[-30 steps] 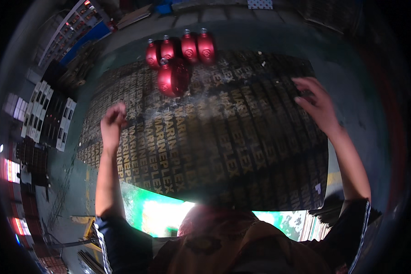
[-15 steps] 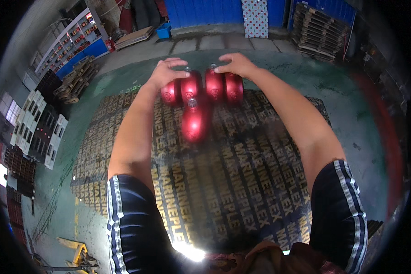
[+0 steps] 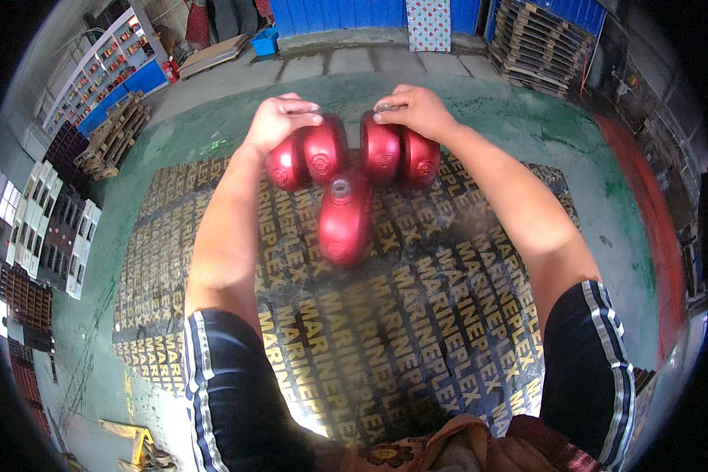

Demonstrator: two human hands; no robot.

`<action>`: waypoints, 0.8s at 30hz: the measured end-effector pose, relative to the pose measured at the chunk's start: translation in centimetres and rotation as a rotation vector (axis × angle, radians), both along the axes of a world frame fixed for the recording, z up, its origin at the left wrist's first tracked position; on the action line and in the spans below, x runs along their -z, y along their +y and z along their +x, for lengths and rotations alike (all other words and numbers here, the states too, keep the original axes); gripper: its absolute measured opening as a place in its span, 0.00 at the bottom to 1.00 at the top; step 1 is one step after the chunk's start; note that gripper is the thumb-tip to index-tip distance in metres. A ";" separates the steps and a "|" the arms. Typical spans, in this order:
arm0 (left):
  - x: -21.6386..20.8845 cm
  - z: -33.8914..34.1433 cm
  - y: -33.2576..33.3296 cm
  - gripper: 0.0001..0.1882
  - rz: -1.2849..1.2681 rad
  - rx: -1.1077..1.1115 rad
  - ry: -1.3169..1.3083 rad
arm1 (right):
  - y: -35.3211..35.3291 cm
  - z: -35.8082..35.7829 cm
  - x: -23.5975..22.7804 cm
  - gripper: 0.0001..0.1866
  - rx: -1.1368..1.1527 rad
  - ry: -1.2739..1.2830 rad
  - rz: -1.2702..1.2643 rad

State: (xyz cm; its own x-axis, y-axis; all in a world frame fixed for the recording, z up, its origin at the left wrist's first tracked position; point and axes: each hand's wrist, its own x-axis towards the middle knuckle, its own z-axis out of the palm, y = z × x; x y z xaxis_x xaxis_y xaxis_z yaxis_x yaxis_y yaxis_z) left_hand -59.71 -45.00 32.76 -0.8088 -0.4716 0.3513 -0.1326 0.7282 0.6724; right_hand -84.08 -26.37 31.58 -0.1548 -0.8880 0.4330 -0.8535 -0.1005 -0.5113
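Clamping fingers point(image 3: 297, 120) around necks, probably the surest hold on likely stiff, slippery red bottles point(image 3: 321, 155), the left hand point(image 3: 277, 122) and right hand point(image 3: 422, 112) sit beyond the front bottle point(image 3: 344, 224).

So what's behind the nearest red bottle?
Four more red bottles, paired left and right, the left hand and right hand at their tops. The nearest bottle hides part of the board behind it.

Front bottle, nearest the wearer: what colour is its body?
The front bottle is shiny red, best seen in the head view.
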 end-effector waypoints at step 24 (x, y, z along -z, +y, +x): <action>-6.2 19.1 44.1 0.16 0.071 -0.570 -0.031 | 34.0 -0.6 -2.1 0.09 -0.434 -0.223 0.196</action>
State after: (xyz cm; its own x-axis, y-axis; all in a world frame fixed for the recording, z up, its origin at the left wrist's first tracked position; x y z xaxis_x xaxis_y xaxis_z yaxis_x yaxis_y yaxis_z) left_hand -40.56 -0.87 38.95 -0.4296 -0.8574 0.2833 -0.5112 0.4895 0.7064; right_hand -84.72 7.68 33.73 0.1757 -0.9518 0.2512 -0.6229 -0.3051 -0.7203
